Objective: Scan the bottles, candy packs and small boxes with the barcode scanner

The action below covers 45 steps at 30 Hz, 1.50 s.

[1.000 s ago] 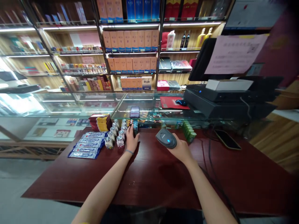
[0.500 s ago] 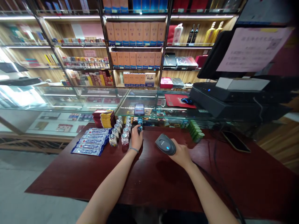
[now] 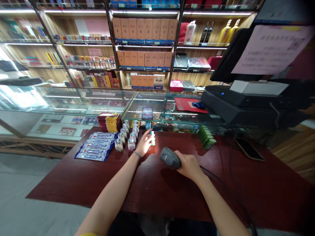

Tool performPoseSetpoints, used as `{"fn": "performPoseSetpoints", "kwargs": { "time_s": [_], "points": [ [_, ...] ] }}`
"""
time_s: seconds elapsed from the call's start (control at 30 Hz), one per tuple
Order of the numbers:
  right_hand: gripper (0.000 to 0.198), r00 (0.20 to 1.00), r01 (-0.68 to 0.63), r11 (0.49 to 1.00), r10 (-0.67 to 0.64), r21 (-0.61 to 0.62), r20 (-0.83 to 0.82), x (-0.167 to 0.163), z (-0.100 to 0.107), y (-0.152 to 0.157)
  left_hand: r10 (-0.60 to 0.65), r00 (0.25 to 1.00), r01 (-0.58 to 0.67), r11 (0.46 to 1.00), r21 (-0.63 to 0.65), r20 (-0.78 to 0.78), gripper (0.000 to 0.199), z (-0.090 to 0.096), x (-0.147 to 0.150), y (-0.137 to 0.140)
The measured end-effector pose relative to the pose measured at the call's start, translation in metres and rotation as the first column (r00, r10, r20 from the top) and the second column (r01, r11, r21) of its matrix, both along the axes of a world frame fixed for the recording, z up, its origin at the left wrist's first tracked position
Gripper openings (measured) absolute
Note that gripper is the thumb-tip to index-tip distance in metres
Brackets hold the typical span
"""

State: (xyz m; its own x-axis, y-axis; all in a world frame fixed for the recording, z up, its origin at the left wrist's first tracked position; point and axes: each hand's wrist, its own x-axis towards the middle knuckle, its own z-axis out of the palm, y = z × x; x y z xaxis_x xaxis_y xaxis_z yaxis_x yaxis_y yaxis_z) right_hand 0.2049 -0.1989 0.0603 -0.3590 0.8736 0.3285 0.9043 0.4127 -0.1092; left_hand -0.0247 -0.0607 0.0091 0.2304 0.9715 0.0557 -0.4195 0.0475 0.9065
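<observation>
My right hand (image 3: 189,166) is wrapped round the handle of a dark grey barcode scanner (image 3: 170,158), whose head points left. Opposite it, my left hand (image 3: 145,144) grips a small upright item (image 3: 153,138), white with teal edges and brightly lit; its exact kind is not clear. A reddish glow falls on the table just below that item. Left of my left hand stand two rows of small lidded jars (image 3: 131,144). Beside them lie blue-and-white packets (image 3: 94,147) and a stack of red and yellow packets (image 3: 109,122).
Green cans (image 3: 206,137) stand in a row at the right, near a phone (image 3: 249,148). A scanner cable (image 3: 216,178) crosses the brown table (image 3: 157,190). Behind are a glass display counter (image 3: 162,109), a monitor (image 3: 231,55) and stocked shelves (image 3: 145,31).
My left hand has turned and brought the small item round to face the scanner, where light now falls on it. The scanner has tilted and shifted slightly left.
</observation>
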Motion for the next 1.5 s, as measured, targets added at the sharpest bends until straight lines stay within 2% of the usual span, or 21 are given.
{"fn": "performPoseSetpoints", "kwargs": {
  "time_s": [0.07,0.27,0.43,0.63,0.87,1.07,1.17,1.27,1.5],
  "points": [
    [0.031,1.000,0.004,1.000,-0.004,-0.010,-0.004,0.000,0.001,0.000,0.003,1.000,-0.003,1.000,-0.002,-0.006,0.061,-0.002,0.000,0.002],
    [0.040,0.998,0.019,0.999,-0.017,0.033,-0.058,0.005,0.001,0.001,-0.012,1.000,0.012,1.000,0.012,-0.013,0.063,0.005,0.000,-0.005],
    [0.034,0.990,0.089,0.994,-0.080,0.070,-0.117,0.017,0.003,0.003,0.000,0.999,0.000,1.000,0.019,-0.038,0.058,0.013,0.001,-0.011],
    [0.027,0.953,0.229,0.969,-0.203,0.097,-0.224,0.043,0.020,0.003,0.121,0.986,-0.108,0.987,0.119,-0.110,0.062,0.022,0.022,-0.017],
    [0.026,0.915,0.336,0.935,-0.296,0.112,-0.272,0.084,0.031,-0.007,0.165,0.958,-0.100,0.959,0.264,-0.236,0.043,0.024,0.079,-0.008],
    [0.027,0.872,0.443,0.889,-0.397,0.117,-0.286,0.124,0.027,-0.027,0.272,0.920,-0.162,0.919,0.360,-0.281,0.033,0.030,0.149,0.000],
    [0.031,0.851,0.478,0.870,-0.426,0.120,-0.307,0.142,0.023,-0.035,0.351,0.888,-0.219,0.891,0.399,-0.298,0.037,0.030,0.182,0.001],
    [0.031,0.838,0.496,0.862,-0.443,0.105,-0.320,0.157,0.020,-0.042,0.402,0.860,-0.256,0.873,0.415,-0.314,0.041,0.027,0.211,0.002],
    [0.032,0.798,0.558,0.824,-0.500,0.097,-0.338,0.181,0.015,-0.047,0.440,0.803,-0.267,0.869,0.417,-0.403,0.032,0.009,0.268,0.016]
  ]
}}
